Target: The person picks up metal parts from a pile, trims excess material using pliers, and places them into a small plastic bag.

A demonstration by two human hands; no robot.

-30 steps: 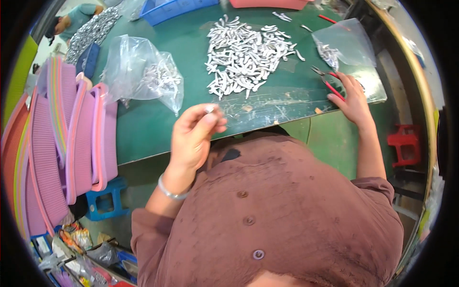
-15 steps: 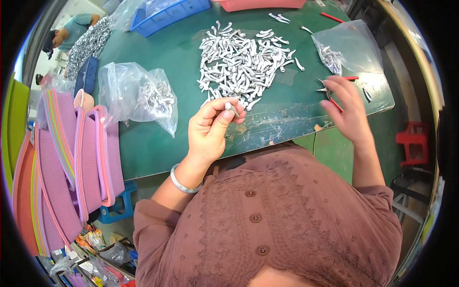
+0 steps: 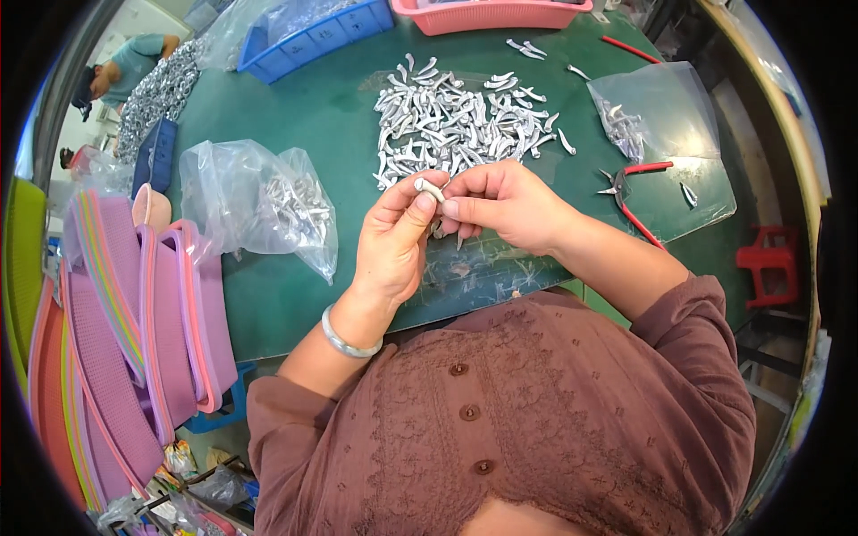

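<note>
My left hand pinches a small, curved silver-white piece between thumb and fingers. My right hand reaches in from the right, its thumb and fingertips closed on the same piece. Just behind both hands lies a spread pile of similar pieces on the green tabletop. Red-handled pliers lie open to the right, with a lone piece beside them. A clear bag with pieces lies behind the pliers; a fuller clear bag is at my left.
A blue bin and pink basket stand at the back. Stacked pink and purple items crowd the left edge, near a heap of metal rings. A co-worker bends at the far left. A red stool stands at right.
My right hand has left the red pliers on the table and moved left to meet my left hand at the small piece. My left hand has risen slightly.
</note>
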